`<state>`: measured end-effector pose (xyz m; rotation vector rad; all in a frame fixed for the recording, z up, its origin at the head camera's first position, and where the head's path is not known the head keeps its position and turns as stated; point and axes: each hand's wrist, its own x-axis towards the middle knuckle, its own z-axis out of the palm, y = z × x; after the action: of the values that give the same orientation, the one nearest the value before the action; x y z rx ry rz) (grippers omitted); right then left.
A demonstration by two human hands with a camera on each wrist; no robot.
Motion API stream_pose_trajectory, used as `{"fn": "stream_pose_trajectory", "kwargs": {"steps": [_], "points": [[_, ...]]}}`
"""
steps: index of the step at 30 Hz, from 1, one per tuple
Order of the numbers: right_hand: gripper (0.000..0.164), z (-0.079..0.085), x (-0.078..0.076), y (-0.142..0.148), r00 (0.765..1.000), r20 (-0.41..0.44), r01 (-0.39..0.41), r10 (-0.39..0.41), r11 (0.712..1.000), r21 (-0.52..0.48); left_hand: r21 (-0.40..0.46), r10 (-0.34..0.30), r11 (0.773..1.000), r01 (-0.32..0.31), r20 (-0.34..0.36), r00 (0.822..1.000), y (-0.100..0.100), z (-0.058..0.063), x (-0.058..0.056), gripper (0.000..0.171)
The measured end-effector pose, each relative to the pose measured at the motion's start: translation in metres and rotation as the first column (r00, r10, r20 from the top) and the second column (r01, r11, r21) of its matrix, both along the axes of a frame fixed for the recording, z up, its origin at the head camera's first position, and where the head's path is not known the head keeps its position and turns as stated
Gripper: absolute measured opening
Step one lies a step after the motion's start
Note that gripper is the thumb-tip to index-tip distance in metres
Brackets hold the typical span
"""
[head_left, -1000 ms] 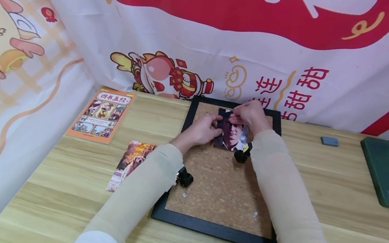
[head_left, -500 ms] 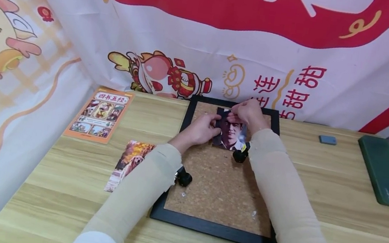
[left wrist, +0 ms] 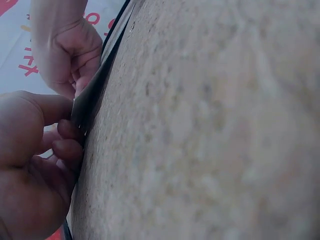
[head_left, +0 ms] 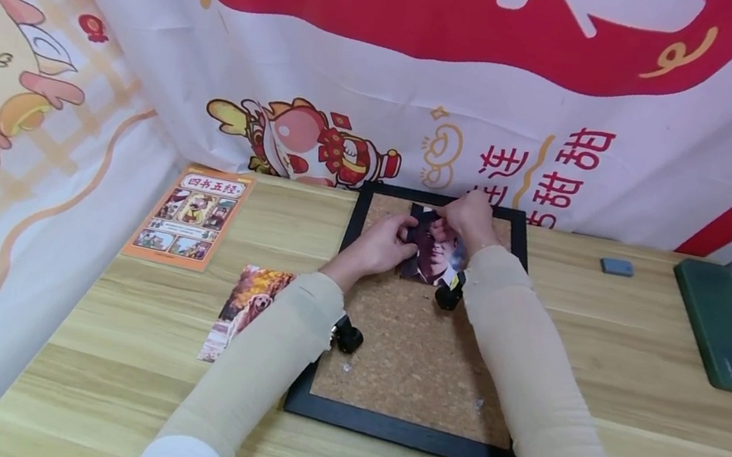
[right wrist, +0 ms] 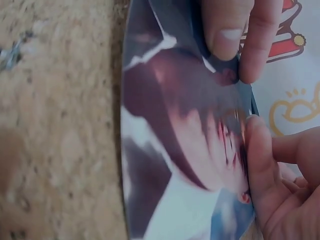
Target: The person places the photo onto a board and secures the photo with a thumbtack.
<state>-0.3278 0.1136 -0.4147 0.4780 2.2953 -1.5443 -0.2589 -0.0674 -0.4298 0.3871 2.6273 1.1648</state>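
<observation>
A portrait photo (head_left: pixel 433 261) lies over the upper part of a black-framed cork board (head_left: pixel 416 345). My left hand (head_left: pixel 377 246) pinches the photo's left edge, thumb on the printed side in the right wrist view. At the top edge is my right hand (head_left: pixel 469 218), fingers curled and fingertips drawn together on the photo (right wrist: pixel 190 135). Whether a small pin sits between those fingertips I cannot tell. Seen from the left wrist, the photo's edge (left wrist: pixel 92 100) stands lifted off the cork between both hands. Small clear pieces (head_left: pixel 478 405) dot the lower cork.
Left of the board lie a dog photo (head_left: pixel 250 306), partly under my left forearm, and an orange comic-style card (head_left: pixel 190 215). On the right are a small blue block (head_left: pixel 616 267) and a dark green case (head_left: pixel 728 326). A printed cloth (head_left: pixel 332 68) hangs behind the board.
My right hand and wrist have shifted slightly left along the photo's top edge. My left hand keeps its hold, and the photo stays in place on the board.
</observation>
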Motion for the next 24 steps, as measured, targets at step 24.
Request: {"fn": "stream_pose_trajectory", "kwargs": {"steps": [24], "points": [[0.014,-0.012,0.004,0.009,0.998,-0.048,-0.049,0.050,0.999,0.024,-0.044,0.035,0.998,-0.037,-0.038,0.999,0.003,-0.011,-0.005,0.043]]}}
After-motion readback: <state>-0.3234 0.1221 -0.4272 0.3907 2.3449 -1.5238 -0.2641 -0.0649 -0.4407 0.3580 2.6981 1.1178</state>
